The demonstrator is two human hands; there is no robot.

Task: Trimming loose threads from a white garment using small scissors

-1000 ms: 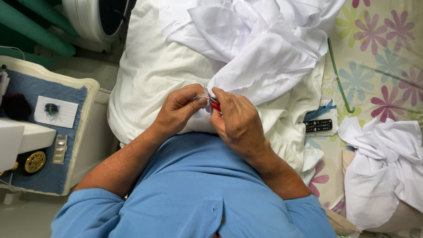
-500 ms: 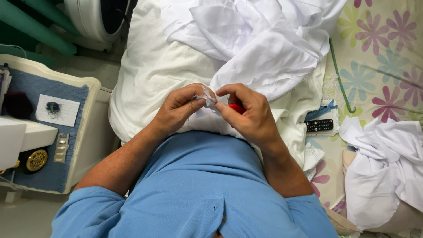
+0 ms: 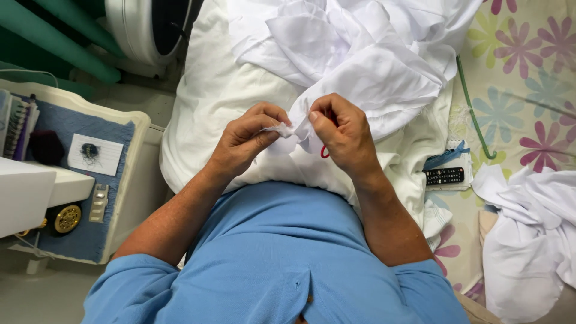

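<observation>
A crumpled edge of thin white cotton fabric (image 3: 294, 129) was pinched between both hands, right in front of the blue-shirted chest. The left hand (image 3: 243, 144) was curled nearly closed, thumb and forefinger nipped onto a small bunched tip of the cloth. The right hand (image 3: 342, 135) was closed as well, fingertips pressed on the same edge just beside the left; a small red object (image 3: 324, 152) was glimpsed under its palm, too hidden to be identified. The fabric was seen trailing up into a larger heap of white cloth draped over a plump white pillow (image 3: 204, 102). A black remote control (image 3: 444, 176) was spotted on the flowered sheet (image 3: 528, 90) to the right. A cream sewing machine (image 3: 90, 198) with a blue quilted pad was noted well apart on the left.
</observation>
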